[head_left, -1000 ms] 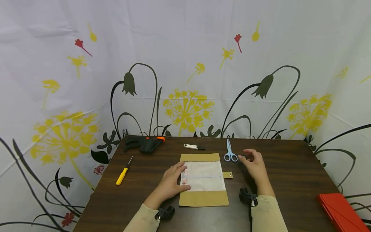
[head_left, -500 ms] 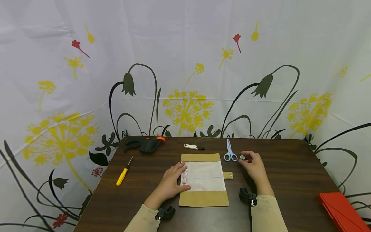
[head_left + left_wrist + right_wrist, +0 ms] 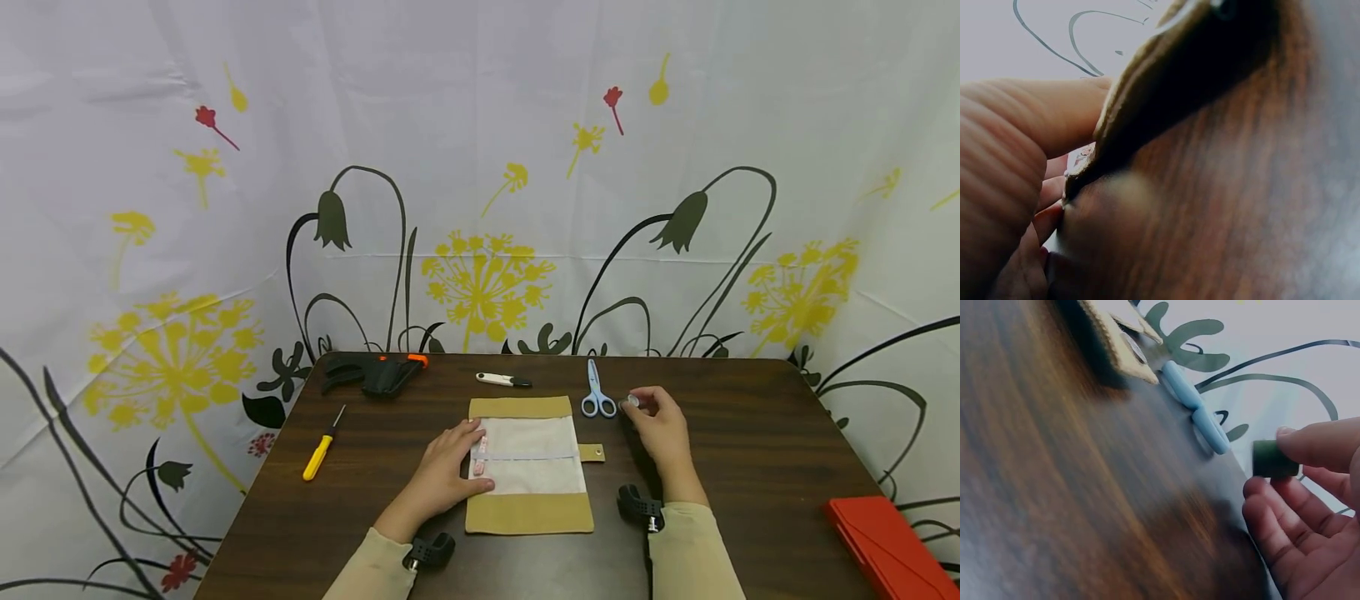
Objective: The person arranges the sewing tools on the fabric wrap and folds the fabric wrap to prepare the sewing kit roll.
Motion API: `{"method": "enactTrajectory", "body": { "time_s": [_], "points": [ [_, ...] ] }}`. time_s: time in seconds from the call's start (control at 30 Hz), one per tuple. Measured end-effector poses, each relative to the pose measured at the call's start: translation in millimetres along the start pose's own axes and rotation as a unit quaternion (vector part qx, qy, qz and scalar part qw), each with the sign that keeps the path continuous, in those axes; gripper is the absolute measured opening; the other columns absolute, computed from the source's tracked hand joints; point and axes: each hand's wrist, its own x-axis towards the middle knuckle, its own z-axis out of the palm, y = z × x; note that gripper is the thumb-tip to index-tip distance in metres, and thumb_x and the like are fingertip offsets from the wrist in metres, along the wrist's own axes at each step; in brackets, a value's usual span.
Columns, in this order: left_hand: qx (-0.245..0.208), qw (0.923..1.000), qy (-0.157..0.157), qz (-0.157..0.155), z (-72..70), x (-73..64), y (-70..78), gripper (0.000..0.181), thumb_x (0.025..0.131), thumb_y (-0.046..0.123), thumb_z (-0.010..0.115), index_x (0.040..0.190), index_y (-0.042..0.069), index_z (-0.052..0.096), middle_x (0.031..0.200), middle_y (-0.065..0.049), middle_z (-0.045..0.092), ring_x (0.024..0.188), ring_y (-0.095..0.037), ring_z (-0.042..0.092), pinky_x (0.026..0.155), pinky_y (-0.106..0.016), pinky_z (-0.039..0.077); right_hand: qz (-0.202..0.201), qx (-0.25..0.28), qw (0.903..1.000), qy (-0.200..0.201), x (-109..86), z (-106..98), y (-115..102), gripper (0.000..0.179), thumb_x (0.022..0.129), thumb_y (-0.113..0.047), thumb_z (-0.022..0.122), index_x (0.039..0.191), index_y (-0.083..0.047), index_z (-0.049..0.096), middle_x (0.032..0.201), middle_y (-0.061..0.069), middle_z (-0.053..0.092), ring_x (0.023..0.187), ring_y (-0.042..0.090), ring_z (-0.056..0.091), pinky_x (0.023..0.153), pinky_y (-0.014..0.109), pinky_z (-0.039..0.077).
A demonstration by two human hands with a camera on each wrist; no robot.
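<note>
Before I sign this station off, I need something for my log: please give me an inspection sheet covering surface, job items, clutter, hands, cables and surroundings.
Surface: dark wood-grain table, with a pale sheen near the person.
Job items: tan-and-white fabric piece on the table, its snap tab sticking out to the right; small green cylinder.
Clutter: yellow-handled screwdriver, black-and-orange tool, marker, light-blue scissors, red case.
Left hand: rests on the fabric piece's left edge.
Right hand: pinches the green cylinder, beside the scissors.
Cables: dark strip along the right sleeve; cannot tell whether it is a cable.
Surroundings: white flower-patterned cloth behind the table.
</note>
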Motion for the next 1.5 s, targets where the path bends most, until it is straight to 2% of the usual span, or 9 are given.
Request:
{"method": "enactTrajectory", "body": {
  "time_s": [0.2, 0.37, 0.53, 0.63, 0.83, 1.1, 1.2, 1.3, 1.5],
  "points": [
    [-0.009, 1.0000, 0.001, 0.000, 0.5, 0.2, 0.3, 0.092, 0.088, 0.039, 0.091, 0.164, 0.009, 0.047, 0.176, -0.010, 0.039, 0.167, -0.038, 0.029, 0.132, -0.069, 0.017, 0.016, 0.094, 0.9951, 0.024, -1.5, 4, -4, 0.026, 0.102, -0.006, 0.075, 0.125, 0.002, 0.066, 0.110, 0.015, 0.068, 0.076, 0.000, 0.066, 0.069, 0.019, 0.061],
    [-0.010, 0.9999, 0.004, 0.007, 0.0, 0.8, 1.5, 0.089, 0.089, 0.038, 0.091, 0.165, 0.025, 0.047, 0.177, -0.008, 0.039, 0.167, -0.037, 0.028, 0.130, -0.072, 0.017, 0.010, 0.155, 0.9871, 0.036, -6.1, 14, -15, 0.029, 0.104, -0.009, 0.074, 0.128, 0.003, 0.063, 0.108, 0.011, 0.064, 0.079, 0.009, 0.071, 0.072, 0.024, 0.064],
    [-0.006, 0.9998, 0.007, 0.015, -1.4, 1.8, 3.2, 0.079, 0.089, 0.036, 0.091, 0.160, 0.036, 0.055, 0.176, -0.007, 0.039, 0.167, -0.037, 0.027, 0.129, -0.074, 0.017, -0.002, 0.217, 0.9761, -0.012, -15.9, 34, -33, 0.031, 0.106, -0.012, 0.073, 0.130, 0.004, 0.062, 0.106, 0.008, 0.066, 0.091, 0.026, 0.076, 0.078, 0.033, 0.067],
    [-0.005, 0.9998, 0.009, 0.018, -1.5, 1.7, 3.3, 0.074, 0.089, 0.037, 0.091, 0.156, 0.035, 0.060, 0.176, -0.008, 0.039, 0.167, -0.038, 0.027, 0.129, -0.074, 0.017, 0.007, 0.256, 0.9634, -0.078, -23.9, 51, -43, 0.033, 0.106, -0.012, 0.072, 0.132, 0.005, 0.060, 0.105, 0.006, 0.066, 0.093, 0.027, 0.078, 0.080, 0.035, 0.068],
    [-0.003, 0.9998, 0.007, 0.016, -1.6, 2.0, 4.4, 0.064, 0.090, 0.037, 0.090, 0.149, 0.034, 0.066, 0.176, -0.008, 0.039, 0.167, -0.038, 0.027, 0.129, -0.073, 0.018, 0.031, 0.311, 0.9310, -0.189, -40.2, 78, -57, 0.037, 0.106, -0.010, 0.070, 0.138, 0.005, 0.056, 0.105, 0.004, 0.068, 0.091, 0.019, 0.078, 0.081, 0.034, 0.067],
    [0.002, 0.9999, 0.005, 0.015, -1.1, 2.2, 5.5, 0.055, 0.090, 0.037, 0.090, 0.142, 0.029, 0.072, 0.175, -0.009, 0.040, 0.167, -0.040, 0.027, 0.129, -0.073, 0.018, 0.065, 0.416, 0.8730, -0.246, -53.6, 102, -57, 0.022, 0.108, -0.001, 0.064, 0.129, -0.005, 0.061, 0.109, 0.005, 0.068, 0.098, 0.020, 0.080, 0.089, 0.034, 0.067],
    [0.003, 0.9999, 0.004, 0.013, -1.4, 1.9, 5.3, 0.054, 0.090, 0.037, 0.090, 0.140, 0.029, 0.073, 0.175, -0.008, 0.040, 0.167, -0.040, 0.027, 0.128, -0.074, 0.019, 0.081, 0.438, 0.8561, -0.262, -58.2, 112, -53, 0.023, 0.107, 0.003, 0.063, 0.128, -0.006, 0.061, 0.113, 0.006, 0.067, 0.105, 0.021, 0.080, 0.096, 0.036, 0.065],
    [0.000, 0.9999, 0.005, 0.012, -2.3, 1.7, 5.7, 0.052, 0.090, 0.036, 0.090, 0.139, 0.030, 0.074, 0.175, -0.009, 0.041, 0.166, -0.041, 0.028, 0.128, -0.075, 0.019, 0.093, 0.433, 0.8513, -0.281, -60.3, 121, -49, 0.023, 0.105, 0.006, 0.064, 0.125, -0.006, 0.061, 0.114, 0.006, 0.065, 0.108, 0.021, 0.078, 0.100, 0.037, 0.063],
    [-0.017, 0.9997, 0.002, 0.019, -3.9, 3.8, 7.2, 0.044, 0.090, 0.034, 0.090, 0.132, 0.028, 0.077, 0.174, -0.014, 0.042, 0.164, -0.048, 0.028, 0.125, -0.079, 0.018, 0.099, 0.396, 0.8618, -0.301, -56.1, 128, -43, 0.019, 0.105, 0.004, 0.065, 0.122, -0.003, 0.060, 0.108, 0.008, 0.066, 0.103, 0.023, 0.078, 0.099, 0.038, 0.064]
  ]
}}
